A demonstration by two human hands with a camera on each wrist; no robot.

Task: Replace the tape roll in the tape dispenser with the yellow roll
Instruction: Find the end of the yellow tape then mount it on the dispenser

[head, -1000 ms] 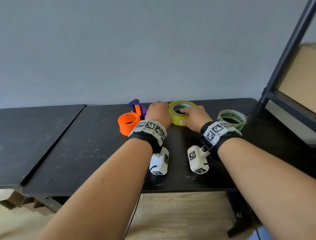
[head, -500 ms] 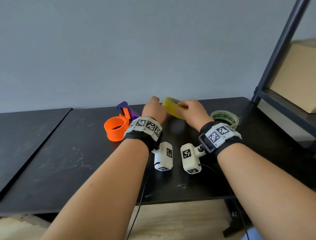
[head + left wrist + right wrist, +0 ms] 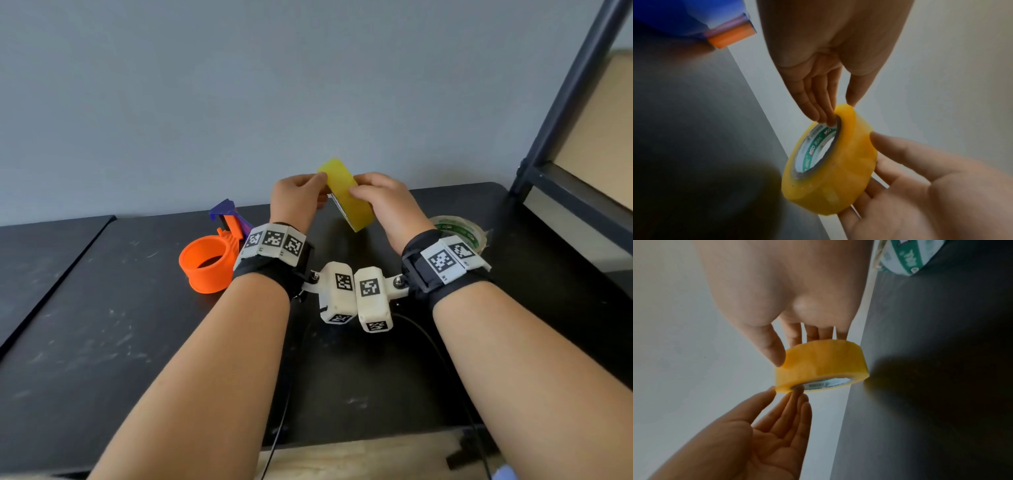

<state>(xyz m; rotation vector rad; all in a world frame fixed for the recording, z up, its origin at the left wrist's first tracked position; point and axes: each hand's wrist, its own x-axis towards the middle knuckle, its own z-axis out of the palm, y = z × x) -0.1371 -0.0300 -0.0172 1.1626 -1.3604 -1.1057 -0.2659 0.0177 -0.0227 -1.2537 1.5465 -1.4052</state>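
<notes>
I hold the yellow tape roll (image 3: 346, 197) in the air above the black table (image 3: 102, 325), tipped on edge. My left hand (image 3: 317, 192) pinches its upper rim, thumb on the outer face and fingers (image 3: 819, 112) in the white-and-green core. My right hand (image 3: 358, 198) grips the other side, with its thumb (image 3: 774, 352) on the outer band and its fingers behind the roll (image 3: 822, 365). The orange tape dispenser (image 3: 209, 267), with a purple part at its far end, lies on the table left of my left wrist. Its ring looks empty.
A clear tape roll with a green-printed core (image 3: 460, 231) lies flat on the table just beyond my right wrist. A dark metal shelf frame (image 3: 561, 113) with a cardboard box stands at the right. A grey wall runs close behind the table.
The yellow roll has gone from lying flat on the table to being held up in the air on edge. Both hands rose with it and drew closer together.
</notes>
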